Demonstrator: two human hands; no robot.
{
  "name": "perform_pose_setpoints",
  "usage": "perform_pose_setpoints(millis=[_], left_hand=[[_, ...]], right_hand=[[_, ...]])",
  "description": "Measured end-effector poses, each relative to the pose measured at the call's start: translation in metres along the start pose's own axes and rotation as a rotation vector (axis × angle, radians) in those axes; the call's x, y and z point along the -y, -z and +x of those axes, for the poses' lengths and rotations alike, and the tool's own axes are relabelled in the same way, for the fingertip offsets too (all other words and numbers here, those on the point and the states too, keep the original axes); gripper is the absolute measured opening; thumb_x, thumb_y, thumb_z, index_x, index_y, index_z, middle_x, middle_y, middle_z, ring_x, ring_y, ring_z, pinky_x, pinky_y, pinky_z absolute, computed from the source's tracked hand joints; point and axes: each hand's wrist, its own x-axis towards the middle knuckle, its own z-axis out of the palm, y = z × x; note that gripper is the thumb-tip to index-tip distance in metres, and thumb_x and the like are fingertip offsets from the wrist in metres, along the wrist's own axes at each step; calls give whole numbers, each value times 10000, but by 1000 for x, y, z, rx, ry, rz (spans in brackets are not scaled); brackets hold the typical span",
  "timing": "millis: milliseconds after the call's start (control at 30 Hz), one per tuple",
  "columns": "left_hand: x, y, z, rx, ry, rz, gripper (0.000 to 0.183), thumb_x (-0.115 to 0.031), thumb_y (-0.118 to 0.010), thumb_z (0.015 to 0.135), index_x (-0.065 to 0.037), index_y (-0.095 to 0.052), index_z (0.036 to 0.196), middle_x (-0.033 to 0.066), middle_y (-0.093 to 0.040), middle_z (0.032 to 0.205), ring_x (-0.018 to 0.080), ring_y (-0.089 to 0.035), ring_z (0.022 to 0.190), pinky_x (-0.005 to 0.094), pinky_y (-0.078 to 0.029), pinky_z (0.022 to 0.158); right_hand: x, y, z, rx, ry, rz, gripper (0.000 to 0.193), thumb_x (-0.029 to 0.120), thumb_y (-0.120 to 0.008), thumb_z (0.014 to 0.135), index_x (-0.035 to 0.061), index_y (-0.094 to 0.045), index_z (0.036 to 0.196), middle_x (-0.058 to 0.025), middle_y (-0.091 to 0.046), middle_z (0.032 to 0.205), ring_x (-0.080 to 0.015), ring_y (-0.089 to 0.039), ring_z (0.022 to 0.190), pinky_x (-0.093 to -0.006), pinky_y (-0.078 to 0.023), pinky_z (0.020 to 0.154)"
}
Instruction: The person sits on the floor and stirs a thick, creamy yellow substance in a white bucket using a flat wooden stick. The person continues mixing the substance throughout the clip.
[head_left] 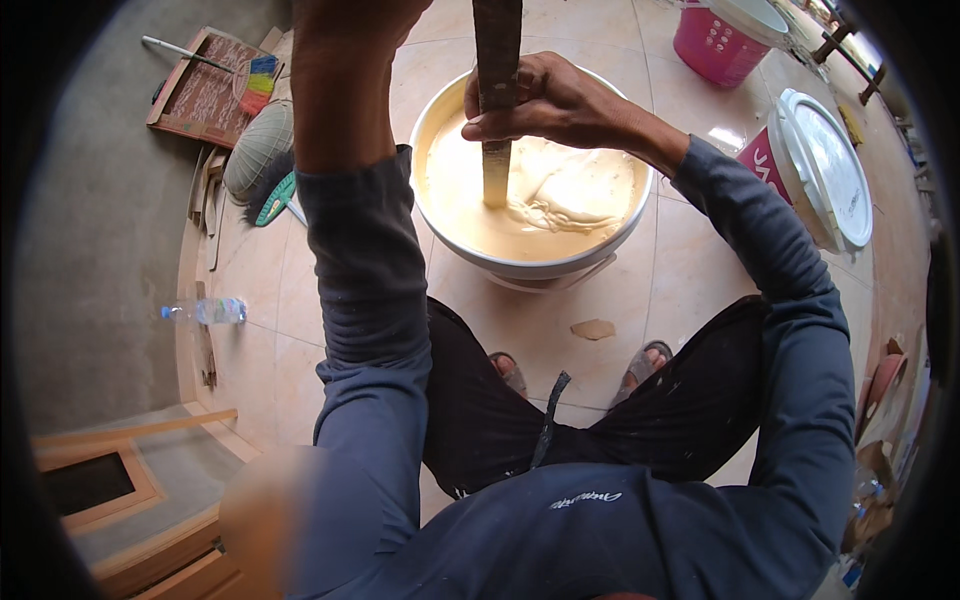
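A flat, worn stick (498,45) stands nearly upright in a white bucket (530,268) of creamy pale-yellow liquid (575,195). Its lower end dips below the surface, where thick folds and ripples show. My right hand (540,100) reaches over the bucket from the right, with fingers and thumb closed around the stick just above the rim. Raised at the top edge, my left hand (365,15) is left of the stick's upper part. Its fingers are cut off by the frame, so what it holds is hidden.
Pink buckets, one open (715,45) and one with a white lid (825,170), stand at the right. Along the left wall lie a plastic bottle (215,311), a green-handled brush (275,200) and a colourful broom (257,82). A flat beige scrap (593,329) lies near my feet.
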Motion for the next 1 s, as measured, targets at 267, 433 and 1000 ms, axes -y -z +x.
perform_pose_setpoints(millis=[267, 433, 1000], left_hand=[[-3, -15, -4, -3, -15, 122, 464, -509, -748, 960, -48, -720, 916, -49, -610, 712, 39, -526, 626, 205, -426, 582], [55, -16, 6, 30, -15, 50, 481, -554, -669, 1002, -79, -677, 930, -64, -560, 751, 41, -485, 687, 222, -408, 611], [-40, 5, -18, 117, 146, 204, 506, -546, -684, 983, -78, -665, 793, 6, -643, 646, 89, -614, 565, 270, -532, 553]], right_hand=[[-36, 21, 15, -139, 32, -235, 283, 332, -767, 965, 66, -705, 1043, -78, -745, 912, -201, -720, 872, -366, -579, 819], [-58, 37, 5, -178, -124, -383, 329, 388, -759, 953, 74, -736, 1045, -106, -775, 922, -248, -742, 863, -399, -565, 798], [8, -10, -16, 75, 23, -62, 263, 266, -817, 921, 55, -730, 1053, -64, -717, 996, -201, -698, 939, -366, -605, 882]])
